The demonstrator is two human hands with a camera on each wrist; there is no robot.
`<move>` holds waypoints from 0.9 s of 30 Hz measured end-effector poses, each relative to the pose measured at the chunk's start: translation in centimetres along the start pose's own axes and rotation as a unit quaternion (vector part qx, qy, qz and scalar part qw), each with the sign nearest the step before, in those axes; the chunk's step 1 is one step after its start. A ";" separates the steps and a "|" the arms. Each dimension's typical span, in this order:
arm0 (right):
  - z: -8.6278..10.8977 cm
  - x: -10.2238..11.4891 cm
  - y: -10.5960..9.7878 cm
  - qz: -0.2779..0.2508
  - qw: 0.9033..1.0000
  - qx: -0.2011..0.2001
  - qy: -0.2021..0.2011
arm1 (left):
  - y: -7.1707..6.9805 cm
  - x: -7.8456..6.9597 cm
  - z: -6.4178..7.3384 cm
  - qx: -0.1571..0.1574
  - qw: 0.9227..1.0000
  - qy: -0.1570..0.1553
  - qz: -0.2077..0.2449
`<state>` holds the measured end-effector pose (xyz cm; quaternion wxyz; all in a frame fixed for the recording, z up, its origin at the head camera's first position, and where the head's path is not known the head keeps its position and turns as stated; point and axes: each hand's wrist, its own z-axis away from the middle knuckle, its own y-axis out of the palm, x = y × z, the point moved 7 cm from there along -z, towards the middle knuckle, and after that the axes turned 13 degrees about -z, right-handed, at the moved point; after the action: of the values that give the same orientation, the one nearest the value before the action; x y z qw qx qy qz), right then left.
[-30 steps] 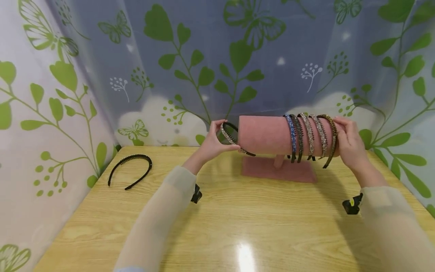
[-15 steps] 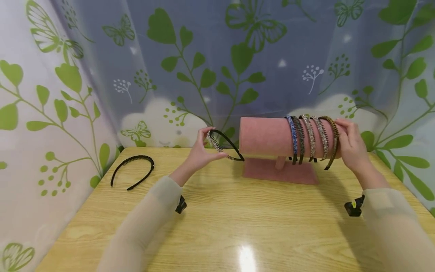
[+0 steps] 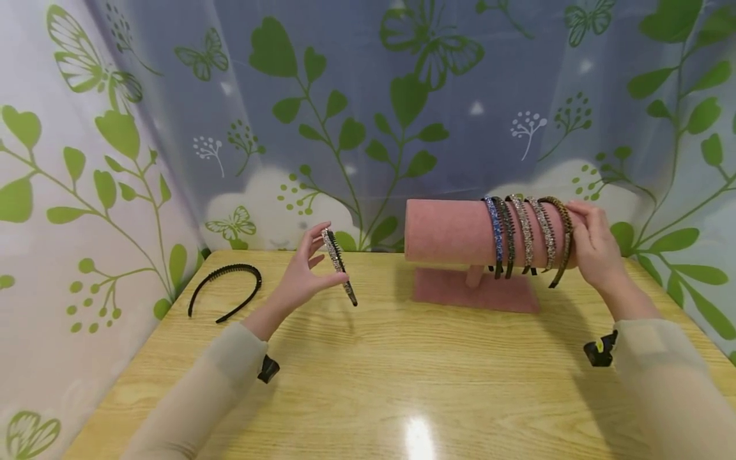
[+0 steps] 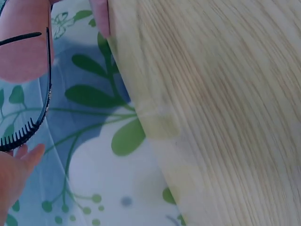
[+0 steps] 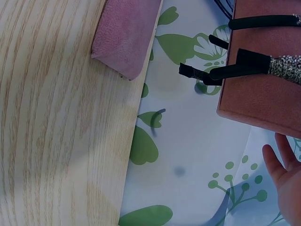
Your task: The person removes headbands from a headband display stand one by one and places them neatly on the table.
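Note:
My left hand (image 3: 294, 279) pinches a silver glittery headband (image 3: 334, 252) between thumb and fingers, above the table left of the stand. In the left wrist view the black comb teeth inside that headband (image 4: 28, 133) show, with a fingertip under its curve. A pink velvet headband stand (image 3: 445, 230) carries several glittery headbands, with a blue headband (image 3: 496, 233) leftmost and a gold headband (image 3: 565, 239) rightmost. My right hand (image 3: 598, 249) rests against the right end of its roll. Straight fingers (image 5: 276, 162) lie at the roll's end in the right wrist view.
A plain black headband (image 3: 253, 291) lies on the wooden table (image 3: 356, 383) at the left. The stand's pink base (image 3: 437, 291) rests near the back edge. A leaf-patterned curtain (image 3: 356, 96) hangs behind and along both sides.
My left hand has moved left, away from the roll's left end, taking the silver headband along and turning it edge-on. The right hand and the stand have stayed in place.

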<state>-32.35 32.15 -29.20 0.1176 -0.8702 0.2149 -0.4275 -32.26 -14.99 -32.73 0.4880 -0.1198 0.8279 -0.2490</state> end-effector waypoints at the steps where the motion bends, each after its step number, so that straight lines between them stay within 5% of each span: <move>1: 0.0 0.1 -0.1 0.000 1.000 -0.001 -0.001 | -0.3 0.0 0.1 0.000 1.000 0.000 0.001; 18: 0.0 -0.3 0.1 0.008 1.000 0.003 0.008 | -4.2 2.6 0.2 0.030 0.993 -0.015 -0.109; 27: -0.1 -0.3 -0.1 0.013 1.000 0.000 0.009 | -4.7 5.7 0.3 0.065 0.978 -0.033 -0.194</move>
<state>-32.55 32.35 -29.34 0.1211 -0.8636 0.2271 -0.4337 -35.02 -21.58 -34.63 0.4644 -0.2546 0.7542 -0.3882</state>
